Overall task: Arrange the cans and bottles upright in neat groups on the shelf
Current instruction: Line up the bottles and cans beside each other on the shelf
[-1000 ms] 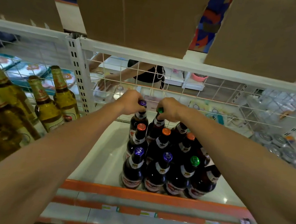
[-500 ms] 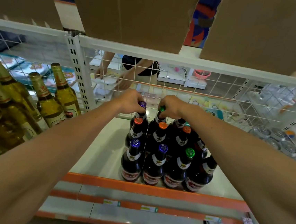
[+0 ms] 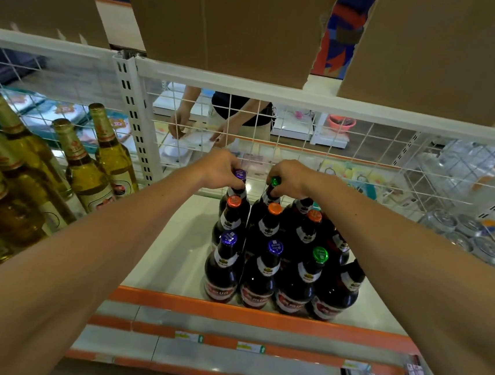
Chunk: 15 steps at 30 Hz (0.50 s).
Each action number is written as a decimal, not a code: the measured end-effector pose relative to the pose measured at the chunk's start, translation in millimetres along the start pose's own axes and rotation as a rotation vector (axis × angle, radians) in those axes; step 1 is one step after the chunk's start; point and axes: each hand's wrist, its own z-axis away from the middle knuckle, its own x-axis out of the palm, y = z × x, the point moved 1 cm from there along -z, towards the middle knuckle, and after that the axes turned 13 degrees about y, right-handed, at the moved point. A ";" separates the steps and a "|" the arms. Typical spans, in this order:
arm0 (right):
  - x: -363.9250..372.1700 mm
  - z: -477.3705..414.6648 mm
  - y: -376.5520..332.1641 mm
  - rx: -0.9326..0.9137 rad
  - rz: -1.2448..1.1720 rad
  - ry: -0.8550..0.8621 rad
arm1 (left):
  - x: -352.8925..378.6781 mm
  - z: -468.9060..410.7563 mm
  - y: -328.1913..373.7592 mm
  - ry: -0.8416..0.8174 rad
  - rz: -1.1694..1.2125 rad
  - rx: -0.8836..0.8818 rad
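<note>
Shelf (image 3: 174, 240) of white board, seen from above and in front; its orange front edge (image 3: 228, 309) runs across the lower view, and wire mesh (image 3: 305, 138) closes the back edge. Dark bottles (image 3: 261, 279) stand upright in a tight block right of the shelf's middle, in three rows from front edge to back; the front row stands just behind the orange lip, partly hidden on the right by the forearm. Left hand (image 3: 220, 169) reaches to the back row with fingers curled round the cap of the purple-capped bottle (image 3: 235, 192); right hand (image 3: 292, 179) likewise grips the top of the green-capped bottle (image 3: 266, 197) just beside it; the two hands are near each other but apart. Bare shelf lies open between the block's left side and the white post (image 3: 134, 122); beyond that post, yellow bottles (image 3: 84, 171) crowd the left. Cans (image 3: 462, 232) sit toward the right back corner, well apart from the block. Cardboard boxes (image 3: 226, 19) on the level above overhang, limiting headroom above the caps. Behind the mesh a person (image 3: 235, 116) stands at another surface.
</note>
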 end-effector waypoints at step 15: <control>-7.3 3.9 -10.5 0.113 -0.115 -0.020 | -6.2 10.5 -3.0 -0.023 0.147 -0.057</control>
